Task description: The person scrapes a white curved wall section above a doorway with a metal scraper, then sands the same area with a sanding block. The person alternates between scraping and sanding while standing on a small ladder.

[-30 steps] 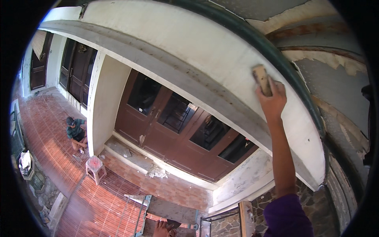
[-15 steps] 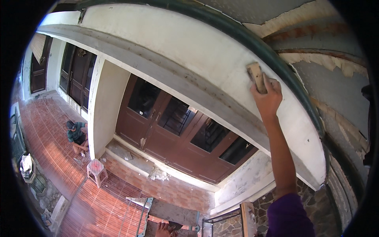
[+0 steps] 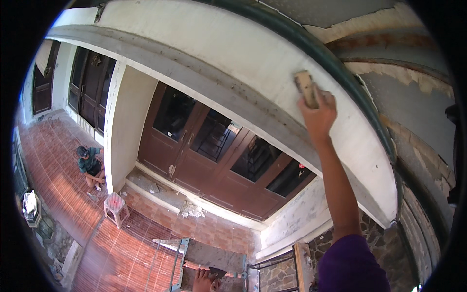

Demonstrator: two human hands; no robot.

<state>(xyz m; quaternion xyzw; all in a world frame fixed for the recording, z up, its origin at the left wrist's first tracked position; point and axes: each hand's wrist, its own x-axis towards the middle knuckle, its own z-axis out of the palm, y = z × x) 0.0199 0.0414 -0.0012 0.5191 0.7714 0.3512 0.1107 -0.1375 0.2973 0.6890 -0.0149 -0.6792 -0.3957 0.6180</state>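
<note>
A: Where's the beige block [image 3: 306, 85]?
B: Taking the middle of the view as the dial's centre, it sits between one and two o'clock, laid against the white wall band [image 3: 219, 44]. The dark green pipe [image 3: 335, 62] runs near it, farther out on the same side.
A: And who has hold of it?
B: The right hand [image 3: 319, 111]. Its fingers are bent in tight on the block's lower end, with no gap to speak of; the upper end juts out toward eleven. The arm comes up from about five, where there's a purple sleeve [image 3: 352, 263].
A: What about the left hand [image 3: 201, 281]?
B: Down between six and seven, partly cut off by the lower edge. Its fingers look curled on a dark flat blade [image 3: 217, 272], though I can't tell how firmly. A metal-framed stand [image 3: 214, 254] is right beside it.
A: Anything else around?
B: Brown doors [image 3: 206, 174] near the centre, a stool [image 3: 115, 203] at eight on the red tiled floor [image 3: 53, 151], and another person [image 3: 90, 166] seated near nine, beside a pale pillar [image 3: 129, 114].
</note>
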